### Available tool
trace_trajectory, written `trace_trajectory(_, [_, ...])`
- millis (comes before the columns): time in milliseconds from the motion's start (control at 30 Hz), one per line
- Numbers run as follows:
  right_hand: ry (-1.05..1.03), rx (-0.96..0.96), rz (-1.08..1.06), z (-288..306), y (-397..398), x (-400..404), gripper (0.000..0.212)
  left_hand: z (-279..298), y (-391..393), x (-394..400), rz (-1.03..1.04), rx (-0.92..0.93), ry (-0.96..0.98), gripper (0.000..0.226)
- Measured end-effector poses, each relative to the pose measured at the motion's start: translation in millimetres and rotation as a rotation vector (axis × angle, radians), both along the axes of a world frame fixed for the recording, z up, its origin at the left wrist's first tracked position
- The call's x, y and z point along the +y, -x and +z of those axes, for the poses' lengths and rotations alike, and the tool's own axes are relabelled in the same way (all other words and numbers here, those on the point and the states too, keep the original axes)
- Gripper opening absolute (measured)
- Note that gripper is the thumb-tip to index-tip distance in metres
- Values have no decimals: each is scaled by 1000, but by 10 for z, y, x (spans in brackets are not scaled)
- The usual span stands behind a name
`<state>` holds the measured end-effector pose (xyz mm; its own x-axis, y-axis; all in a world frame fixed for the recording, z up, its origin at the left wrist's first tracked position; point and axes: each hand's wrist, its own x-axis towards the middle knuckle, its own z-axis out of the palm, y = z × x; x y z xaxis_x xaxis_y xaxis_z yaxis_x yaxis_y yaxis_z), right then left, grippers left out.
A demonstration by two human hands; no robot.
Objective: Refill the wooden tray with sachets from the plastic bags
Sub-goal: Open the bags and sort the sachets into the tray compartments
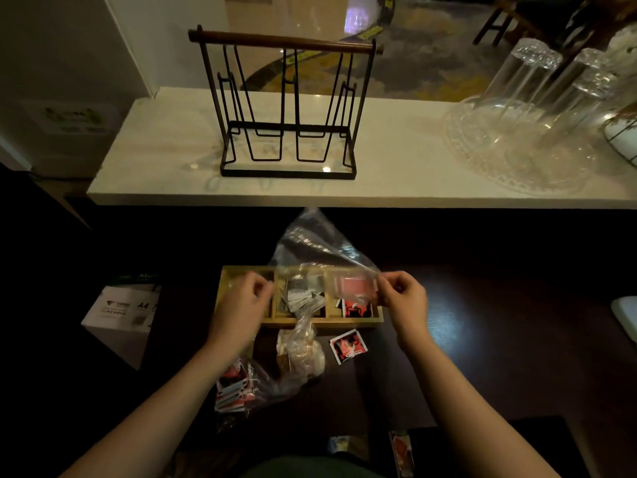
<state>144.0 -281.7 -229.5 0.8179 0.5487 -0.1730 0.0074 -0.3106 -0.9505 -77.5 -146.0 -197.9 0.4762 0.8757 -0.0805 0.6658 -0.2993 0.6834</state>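
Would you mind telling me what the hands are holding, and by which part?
Both hands, left and right, pinch the clear bag by its lower edge, over the tray.

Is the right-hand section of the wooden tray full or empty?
Neither: the wooden tray's right section holds a few red sachets.

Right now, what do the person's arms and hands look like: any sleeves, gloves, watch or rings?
Both forearms are bare to the frame's bottom edge; no sleeves show. The left hand and right hand wear no gloves, and no watch, bracelet or ring is visible in this dim light.
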Motion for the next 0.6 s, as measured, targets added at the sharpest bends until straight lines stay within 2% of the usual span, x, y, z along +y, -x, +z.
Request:
trace_trajectory(100, [68, -10, -168, -126, -87, -195, 11, -258, -68, -272, -227, 241, 202, 21])
trace_trajectory(167, [124, -54, -252, -180, -112, -272, 13, -380, -99, -376, -294, 312, 244, 24])
trace_trajectory(300, [238, -105, -382, -287, -177, -402, 21, -432, -146, -454, -299, 302, 193, 18])
trace_trajectory(400, [341, -98, -431, -399, -221, -506, 16, -427, -153, -429, -284, 297, 170, 21])
trace_trajectory(467, [447, -91, -388, -421, -209, -559, 6, -428, -154, -392, -276, 275, 224, 25])
trace_trajectory(600, [689, -57, -246, -495, -247, -622, 18, -399, -139, -344, -230, 213, 344, 19])
